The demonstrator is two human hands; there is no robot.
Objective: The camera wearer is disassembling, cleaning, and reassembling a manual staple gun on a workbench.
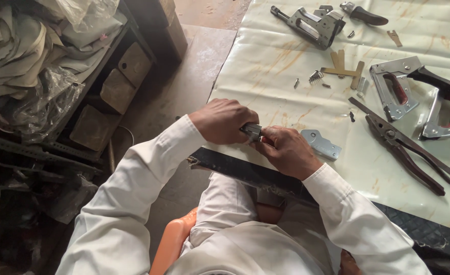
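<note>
Nearest me: white sleeves and an orange chair edge fill the bottom of the view as I look down over the lap.
Left hand: my left hand is curled closed around a small metal part, knuckles up, at the near edge of the table.
Right hand: my right hand pinches the same part from the other side, fingers tight on it.
Doing it well: I judge a firm two-handed pinch close to the table edge is best, so nothing springs loose onto the floor.
Just beside: a flat steel plate lies touching distance from my right knuckles.
Further right: dark-handled pliers lie open, well apart from the hands.
Beyond: two opened staple-gun bodies and another staple gun at the far edge.
In the way: a loose spring, small pins and wooden strips are scattered mid-table; easy to knock.
Left of me: shelves with blocks and bagged material, clear of the work.
</note>
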